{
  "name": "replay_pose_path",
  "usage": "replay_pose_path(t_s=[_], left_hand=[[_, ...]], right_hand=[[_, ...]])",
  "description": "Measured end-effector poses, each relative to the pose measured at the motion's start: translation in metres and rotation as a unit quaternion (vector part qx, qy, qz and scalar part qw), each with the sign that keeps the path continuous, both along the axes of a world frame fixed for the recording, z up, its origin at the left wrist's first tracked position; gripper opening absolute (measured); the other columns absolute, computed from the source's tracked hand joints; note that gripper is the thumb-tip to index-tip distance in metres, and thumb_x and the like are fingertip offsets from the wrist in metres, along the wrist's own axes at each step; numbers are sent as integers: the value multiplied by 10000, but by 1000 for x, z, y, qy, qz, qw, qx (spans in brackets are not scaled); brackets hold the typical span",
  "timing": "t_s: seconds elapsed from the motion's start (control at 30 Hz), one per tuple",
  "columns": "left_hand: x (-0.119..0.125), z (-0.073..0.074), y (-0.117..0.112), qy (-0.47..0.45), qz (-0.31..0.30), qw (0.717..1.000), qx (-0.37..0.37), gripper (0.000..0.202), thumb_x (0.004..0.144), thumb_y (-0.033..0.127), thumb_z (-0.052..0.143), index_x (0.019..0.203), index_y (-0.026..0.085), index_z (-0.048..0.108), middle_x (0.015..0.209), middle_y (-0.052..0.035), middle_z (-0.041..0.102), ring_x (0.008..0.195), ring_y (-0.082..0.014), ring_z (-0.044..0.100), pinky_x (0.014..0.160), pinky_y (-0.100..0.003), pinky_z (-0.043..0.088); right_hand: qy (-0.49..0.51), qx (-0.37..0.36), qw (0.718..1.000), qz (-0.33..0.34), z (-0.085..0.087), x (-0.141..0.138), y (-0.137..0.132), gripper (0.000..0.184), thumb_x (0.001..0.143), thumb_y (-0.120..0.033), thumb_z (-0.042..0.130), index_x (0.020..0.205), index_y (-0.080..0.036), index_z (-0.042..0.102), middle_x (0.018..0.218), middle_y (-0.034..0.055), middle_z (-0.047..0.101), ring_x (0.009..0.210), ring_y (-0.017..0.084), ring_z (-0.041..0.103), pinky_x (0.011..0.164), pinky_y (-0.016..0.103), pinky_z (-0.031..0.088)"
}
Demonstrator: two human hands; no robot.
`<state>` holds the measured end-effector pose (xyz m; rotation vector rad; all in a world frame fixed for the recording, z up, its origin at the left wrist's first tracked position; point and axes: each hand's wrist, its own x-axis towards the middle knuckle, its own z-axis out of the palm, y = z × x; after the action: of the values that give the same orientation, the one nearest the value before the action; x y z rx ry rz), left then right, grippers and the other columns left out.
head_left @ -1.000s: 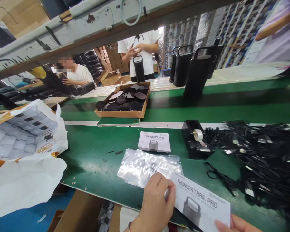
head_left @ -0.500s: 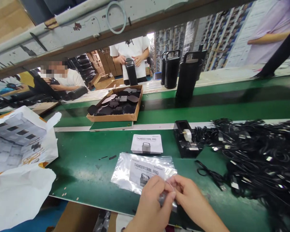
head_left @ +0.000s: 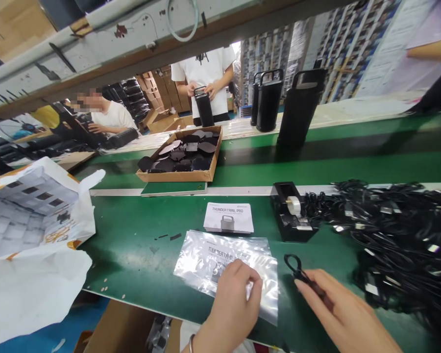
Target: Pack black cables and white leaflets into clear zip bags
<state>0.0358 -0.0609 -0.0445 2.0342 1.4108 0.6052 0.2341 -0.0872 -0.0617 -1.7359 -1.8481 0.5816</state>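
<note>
My left hand pinches the near edge of a clear plastic bag that lies on the green bench with a "Thunder Trail Pro" booklet inside it. My right hand has closed on a coiled black cable just right of the bag. A second booklet lies flat beyond the bag.
A large heap of black cables fills the right side. A black tape dispenser stands beside it. A cardboard tray of black discs sits further back, white printed packaging at left. Black speakers and other people are across the belt.
The booklet in my right hand went into the bag. My right hand then left the bag, moved right and took hold of a coiled cable; my left hand stayed on the bag.
</note>
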Motion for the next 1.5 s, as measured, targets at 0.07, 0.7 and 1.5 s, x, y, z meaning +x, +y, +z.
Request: replay_pose_path(t_s=[0.07, 0.7, 1.5], left_hand=[[-2, 1, 1, -44, 16, 999, -15, 146, 831, 93, 480, 753, 193, 552, 773, -25, 578, 747, -172, 561, 663, -275, 440], [-6, 11, -15, -130, 51, 985, 101, 110, 796, 103, 527, 794, 182, 604, 937, -80, 513, 911, -214, 541, 790, -360, 471], [-32, 49, -3, -430, 99, 897, -18, 269, 858, 453, 555, 866, 195, 629, 1061, -73, 545, 1043, -226, 522, 926, -331, 405]], right_hand=[[42, -48, 997, 36, 2, -15, -1, 273, 910, -382, 373, 908, -259, 617, 772, 30, 664, 626, 167, 646, 560, 236, 504], [175, -144, 974, -15, 25, -49, 20, 187, 801, -396, 490, 726, -259, 593, 670, -3, 701, 642, 186, 664, 589, 247, 494], [179, -167, 921, 302, 106, -74, 45, 186, 843, -255, 548, 677, -213, 475, 610, -74, 386, 558, 97, 305, 493, 211, 265]])
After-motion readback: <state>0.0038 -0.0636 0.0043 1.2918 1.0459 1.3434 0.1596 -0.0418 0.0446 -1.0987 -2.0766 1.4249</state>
